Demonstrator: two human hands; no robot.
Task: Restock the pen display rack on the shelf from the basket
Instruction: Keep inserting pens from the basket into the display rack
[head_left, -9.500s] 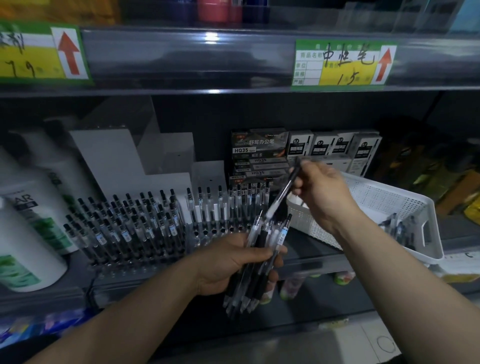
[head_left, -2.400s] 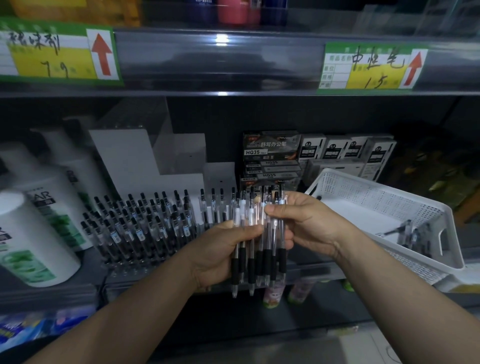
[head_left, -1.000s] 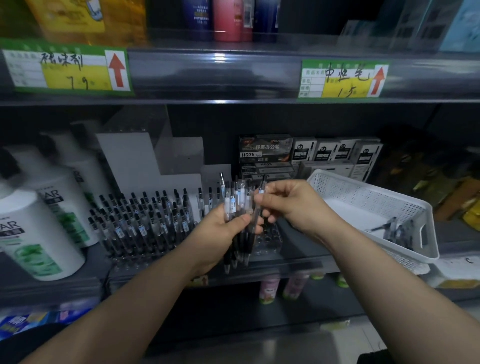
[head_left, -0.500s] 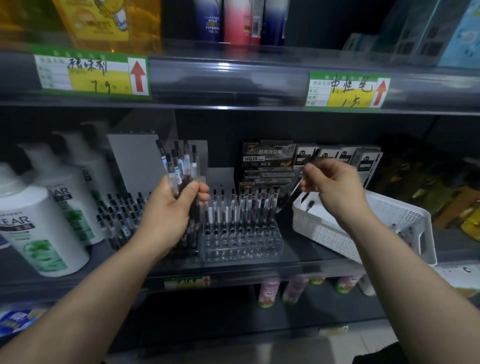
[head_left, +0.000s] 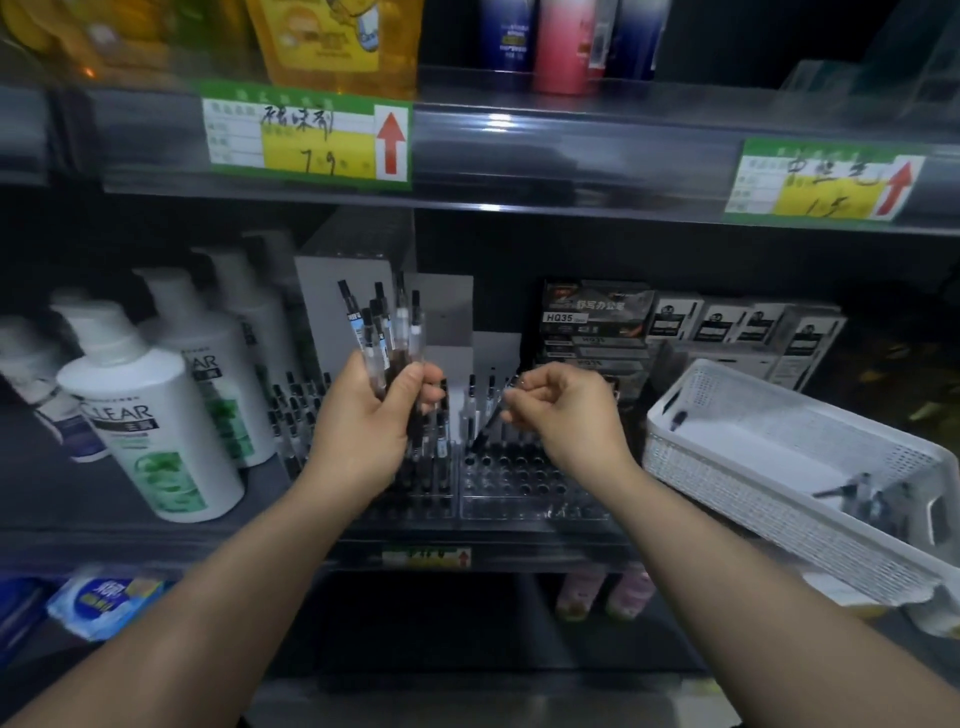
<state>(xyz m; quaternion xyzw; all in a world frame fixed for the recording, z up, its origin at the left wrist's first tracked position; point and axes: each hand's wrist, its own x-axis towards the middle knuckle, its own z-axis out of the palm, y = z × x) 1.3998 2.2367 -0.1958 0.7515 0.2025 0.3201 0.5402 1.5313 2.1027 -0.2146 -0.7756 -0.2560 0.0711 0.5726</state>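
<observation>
- Half a second ago the right hand (head_left: 566, 410) was up by the near-left corner of the basket (head_left: 753, 493). Now it is lower, over the clear pen display rack (head_left: 519, 491), at 3 o'clock of the left hand (head_left: 363, 421).
- The right hand pinches a single pen (head_left: 491, 418) between thumb and forefinger, with its other fingers curled in. The pen slants, with its upper end toward 1 o'clock and its tip toward 7 o'clock, down at the rack's back-left holes. Whether the tip is in a hole cannot be told.
- The left hand still grips the bundle of pens (head_left: 387, 338), fingers and thumb wrapped round the dark grips and the clicker ends pointing to 12 o'clock. It remains in front of the rack's left half.
- The rack stands on the shelf (head_left: 545, 551). Its left half is packed with racked pens (head_left: 291, 415). In the clear right half a few pens stand along the back row, and the holes toward the front are open.
- The white perforated basket is at 3 o'clock of the rack, with a few loose pens (head_left: 862, 493) in its near-right corner.
- White shampoo bottles (head_left: 150, 415) stand at 9 o'clock of the rack, and stacked pen boxes (head_left: 592, 317) at 1 o'clock.
</observation>
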